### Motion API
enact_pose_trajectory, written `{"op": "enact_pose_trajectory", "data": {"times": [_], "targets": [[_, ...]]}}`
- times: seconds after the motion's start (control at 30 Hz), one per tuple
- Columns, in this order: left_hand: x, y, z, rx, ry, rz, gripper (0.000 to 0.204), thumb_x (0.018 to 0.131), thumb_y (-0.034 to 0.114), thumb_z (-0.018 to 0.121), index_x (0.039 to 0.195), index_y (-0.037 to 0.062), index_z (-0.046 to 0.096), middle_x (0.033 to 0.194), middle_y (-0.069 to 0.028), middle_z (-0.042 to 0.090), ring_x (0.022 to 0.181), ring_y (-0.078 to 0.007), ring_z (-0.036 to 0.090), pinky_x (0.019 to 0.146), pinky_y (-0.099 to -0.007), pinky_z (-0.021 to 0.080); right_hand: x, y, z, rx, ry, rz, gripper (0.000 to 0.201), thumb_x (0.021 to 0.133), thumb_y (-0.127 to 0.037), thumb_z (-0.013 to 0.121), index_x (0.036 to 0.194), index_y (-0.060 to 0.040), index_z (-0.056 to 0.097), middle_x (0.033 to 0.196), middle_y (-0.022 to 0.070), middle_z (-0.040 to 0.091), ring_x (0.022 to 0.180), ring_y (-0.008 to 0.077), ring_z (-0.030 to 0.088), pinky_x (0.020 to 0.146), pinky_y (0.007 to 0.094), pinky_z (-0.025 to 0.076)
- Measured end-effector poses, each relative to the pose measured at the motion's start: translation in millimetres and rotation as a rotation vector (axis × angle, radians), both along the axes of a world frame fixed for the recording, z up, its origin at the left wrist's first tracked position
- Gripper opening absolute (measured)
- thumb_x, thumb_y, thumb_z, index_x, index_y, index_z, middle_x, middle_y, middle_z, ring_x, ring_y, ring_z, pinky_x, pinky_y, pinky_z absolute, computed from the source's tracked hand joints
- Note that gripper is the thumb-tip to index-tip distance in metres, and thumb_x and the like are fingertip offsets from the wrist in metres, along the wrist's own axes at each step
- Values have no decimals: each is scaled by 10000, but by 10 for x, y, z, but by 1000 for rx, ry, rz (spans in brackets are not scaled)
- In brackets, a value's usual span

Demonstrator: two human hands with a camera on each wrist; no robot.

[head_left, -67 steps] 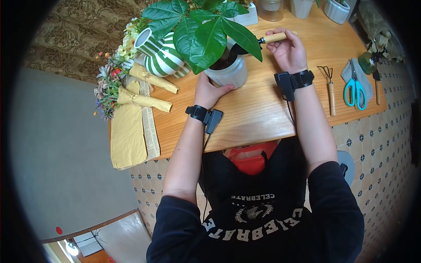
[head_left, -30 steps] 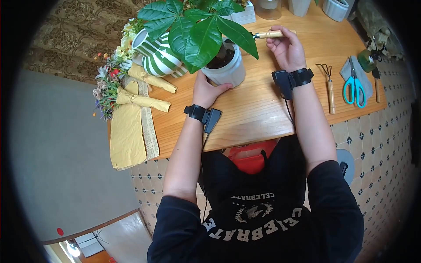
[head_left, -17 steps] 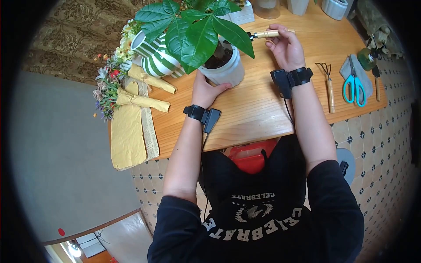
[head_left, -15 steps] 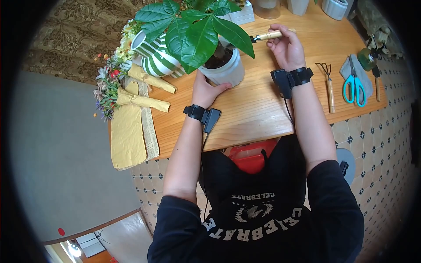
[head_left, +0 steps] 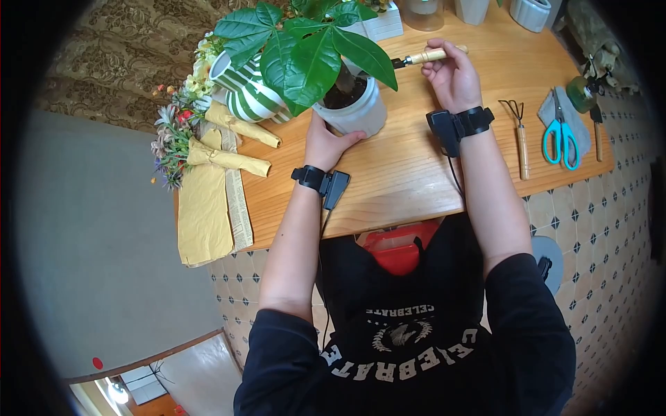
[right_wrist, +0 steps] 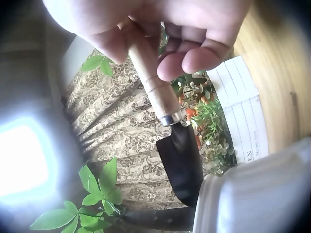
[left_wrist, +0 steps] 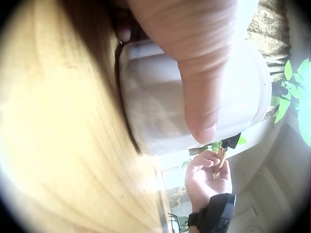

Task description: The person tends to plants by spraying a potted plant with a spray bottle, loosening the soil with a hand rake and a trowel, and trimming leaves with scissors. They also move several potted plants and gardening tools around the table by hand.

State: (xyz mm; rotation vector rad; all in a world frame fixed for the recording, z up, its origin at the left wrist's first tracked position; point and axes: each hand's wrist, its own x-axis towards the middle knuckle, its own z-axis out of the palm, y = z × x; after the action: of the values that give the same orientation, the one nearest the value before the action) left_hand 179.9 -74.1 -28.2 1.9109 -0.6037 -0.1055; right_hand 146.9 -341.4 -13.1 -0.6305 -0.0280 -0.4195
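Observation:
A white pot [head_left: 363,119] holds dark soil [head_left: 347,97] and a plant with broad green leaves [head_left: 316,59]. My left hand [head_left: 325,144] grips the pot's near left side; in the left wrist view its thumb [left_wrist: 201,97] lies along the wall. My right hand [head_left: 454,80] pinches the wooden handle [right_wrist: 150,75] of a small garden trowel, right of the plant. The trowel's black blade [right_wrist: 181,162] slants down with its tip at the pot's rim in the right wrist view. From the head, a leaf covers most of the blade.
Left of the pot lie a green-striped vase [head_left: 253,90], paper-wrapped flowers [head_left: 229,156] and yellow paper [head_left: 201,222]. On the right are a hand rake [head_left: 520,139], turquoise scissors [head_left: 560,142] on a grey cloth, and a green bottle [head_left: 581,93]. White pots [head_left: 531,14] stand at the back.
The pot has shifted slightly left with my left hand on it. The trowel's blade, seen over the soil at first, is now mostly behind a leaf, its handle tilted differently.

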Motion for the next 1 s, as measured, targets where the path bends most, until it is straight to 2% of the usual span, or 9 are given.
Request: {"op": "enact_pose_trajectory", "data": {"times": [0.4,0.8,1.0], "targets": [[7,-5,-71,-8,-10,30,829,580,170,870,1244,-17,409,1217,-147,559,1135,-236,528,972,-338,404,-25,-8,32,36,11,10,281,936,-234,468,984,11,597,829,80,598,738,154,561,696,279,474],[44,-2,-110,-31,-19,15,830,580,180,869,1241,-19,408,1211,-150,559,1130,-240,531,972,-338,404,-35,-17,48,-1,16,0,270,924,-183,449,1056,23,562,957,137,625,855,189,590,746,302,489],[22,-4,-74,-7,-6,20,836,578,163,869,1245,-21,400,1217,-154,554,1131,-239,531,974,-334,405,-10,-11,22,-5,39,-35,262,925,-172,460,1057,32,559,954,132,613,854,193,594,756,304,495]]}}
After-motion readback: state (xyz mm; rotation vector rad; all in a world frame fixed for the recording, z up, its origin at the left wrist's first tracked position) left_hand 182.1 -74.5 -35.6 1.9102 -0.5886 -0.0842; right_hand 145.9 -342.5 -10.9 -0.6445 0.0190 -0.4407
